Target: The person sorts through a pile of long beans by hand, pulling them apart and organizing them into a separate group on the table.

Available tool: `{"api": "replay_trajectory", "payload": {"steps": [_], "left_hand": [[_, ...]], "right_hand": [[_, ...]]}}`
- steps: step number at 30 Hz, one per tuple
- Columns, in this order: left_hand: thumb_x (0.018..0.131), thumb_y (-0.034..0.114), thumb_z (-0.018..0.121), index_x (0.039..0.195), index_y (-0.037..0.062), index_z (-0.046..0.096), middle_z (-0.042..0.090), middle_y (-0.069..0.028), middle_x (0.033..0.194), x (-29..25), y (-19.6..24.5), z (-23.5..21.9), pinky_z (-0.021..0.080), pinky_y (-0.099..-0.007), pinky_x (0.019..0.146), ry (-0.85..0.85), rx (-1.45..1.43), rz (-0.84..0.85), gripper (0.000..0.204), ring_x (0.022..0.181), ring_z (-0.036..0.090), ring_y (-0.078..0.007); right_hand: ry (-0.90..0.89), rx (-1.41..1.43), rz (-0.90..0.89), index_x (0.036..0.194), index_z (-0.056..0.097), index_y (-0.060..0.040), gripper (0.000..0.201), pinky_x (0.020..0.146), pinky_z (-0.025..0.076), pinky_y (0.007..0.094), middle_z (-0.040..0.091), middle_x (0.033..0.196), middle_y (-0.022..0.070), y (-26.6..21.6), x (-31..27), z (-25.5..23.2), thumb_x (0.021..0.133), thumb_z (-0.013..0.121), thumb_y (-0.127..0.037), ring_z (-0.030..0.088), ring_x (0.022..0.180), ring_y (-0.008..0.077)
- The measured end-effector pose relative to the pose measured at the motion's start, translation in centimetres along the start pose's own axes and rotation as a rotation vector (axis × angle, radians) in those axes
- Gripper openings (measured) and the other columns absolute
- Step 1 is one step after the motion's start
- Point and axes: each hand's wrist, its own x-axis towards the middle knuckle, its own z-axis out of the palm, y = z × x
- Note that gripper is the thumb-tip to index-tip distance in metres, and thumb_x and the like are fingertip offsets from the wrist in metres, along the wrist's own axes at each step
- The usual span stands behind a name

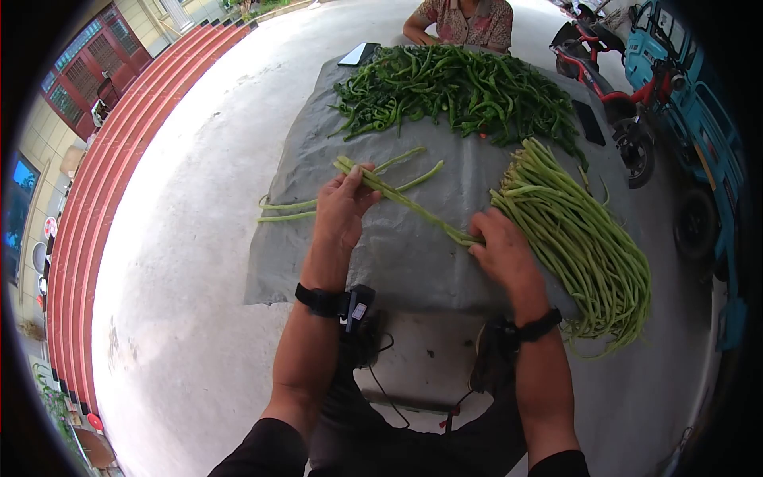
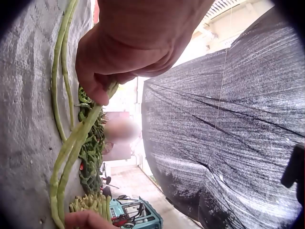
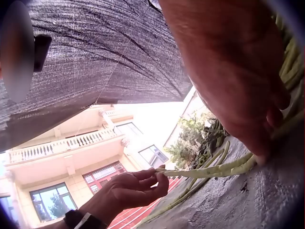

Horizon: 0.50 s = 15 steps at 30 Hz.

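A couple of yardlong beans [image 1: 417, 209] stretch between the two hands over a grey sheet. My left hand [image 1: 342, 208] pinches their upper-left end between thumb and fingers; in the right wrist view the left hand [image 3: 131, 191] shows the same pinch. At the lower-right end, the right hand [image 1: 507, 250] holds the beans with curled fingers, its fingertips close over the sheet. A few loose yardlong beans [image 1: 290, 215] lie beneath and beside the left hand. Just right of the right hand lies a big bundle of yardlong beans [image 1: 580, 238].
Green peppers [image 1: 453, 87] are heaped along the far side of the grey sheet [image 1: 397, 274]. One phone [image 1: 359, 53] lies at the far left corner, a dark phone [image 1: 589, 122] at right. A person [image 1: 461, 22] sits opposite. A blue three-wheeler [image 1: 699, 119] stands at right.
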Motion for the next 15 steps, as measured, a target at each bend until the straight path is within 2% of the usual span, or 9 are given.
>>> {"api": "replay_trajectory", "payload": {"steps": [6, 9, 13, 15], "left_hand": [[0.111, 0.023, 0.061, 0.119, -0.0010, 0.073, 0.073, -0.0075, 0.099, 0.1, -0.3, 0.0, 0.062, -0.0308, 0.077, 0.028, -0.022, 0.000, 0.028, 0.087, 0.072, -0.0168], [0.111, 0.023, 0.061, 0.119, -0.0004, 0.073, 0.073, -0.0072, 0.099, 0.4, -0.5, -0.4, 0.061, -0.0311, 0.077, 0.020, -0.034, -0.001, 0.027, 0.087, 0.072, -0.0170], [0.110, 0.022, 0.061, 0.119, 0.0001, 0.073, 0.073, -0.0065, 0.099, -0.2, 0.1, -0.1, 0.061, -0.0310, 0.077, 0.043, -0.032, -0.015, 0.027, 0.088, 0.072, -0.0169], [0.111, 0.026, 0.061, 0.128, -0.0024, 0.069, 0.071, -0.0064, 0.104, -0.1, 0.0, -0.6, 0.057, -0.0357, 0.090, 0.020, 0.008, -0.032, 0.034, 0.096, 0.067, -0.0176]], "right_hand": [[-0.069, -0.045, -0.002, 0.095, 0.058, -0.0048, 0.027, 0.080, 0.051, 0.0463, 0.060, 0.095, 0.0123, 0.3, 0.1, -0.3, 0.080, 0.080, -0.006, 0.063, 0.092, 0.0356], [-0.142, -0.032, 0.018, 0.097, 0.058, -0.0063, 0.021, 0.085, 0.050, 0.0524, 0.059, 0.100, 0.0141, 0.0, 0.1, -1.0, 0.083, 0.075, -0.008, 0.063, 0.100, 0.0395], [-0.105, -0.034, -0.017, 0.096, 0.059, -0.0067, 0.019, 0.084, 0.050, 0.0518, 0.062, 0.100, 0.0144, -0.4, 0.0, -1.9, 0.083, 0.073, -0.009, 0.064, 0.098, 0.0392], [-0.070, -0.072, -0.028, 0.096, 0.060, -0.0068, 0.018, 0.084, 0.051, 0.0515, 0.063, 0.099, 0.0142, -0.3, -0.3, -2.3, 0.083, 0.073, -0.008, 0.065, 0.096, 0.0391]]}}
